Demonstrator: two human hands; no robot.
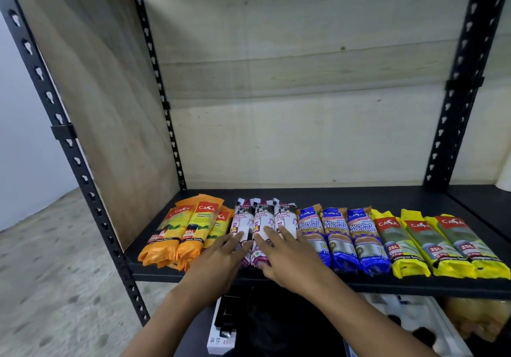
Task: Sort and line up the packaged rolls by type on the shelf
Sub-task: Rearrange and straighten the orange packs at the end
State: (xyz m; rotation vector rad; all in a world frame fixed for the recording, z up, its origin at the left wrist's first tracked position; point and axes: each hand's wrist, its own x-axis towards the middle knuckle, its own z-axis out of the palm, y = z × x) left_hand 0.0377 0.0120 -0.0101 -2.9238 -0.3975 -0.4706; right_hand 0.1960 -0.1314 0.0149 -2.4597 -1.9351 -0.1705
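Left grip (218, 260), right grip (287, 254): fingers straight, clamping nothing, flat on white-purple plastic-wrapped drawstring rolls (264, 218), middle of black metal shelf (359, 199). Slide ends square to shelf's front edge; press lightly, avoid rolling.

Soft, even light fills the shelf (345, 196), with faint glints on the shiny packaged rolls (336, 235). Beneath the shelf lies deep shadow. Wide-angle distortion bends the posts (69, 146) at the shelf's sides.
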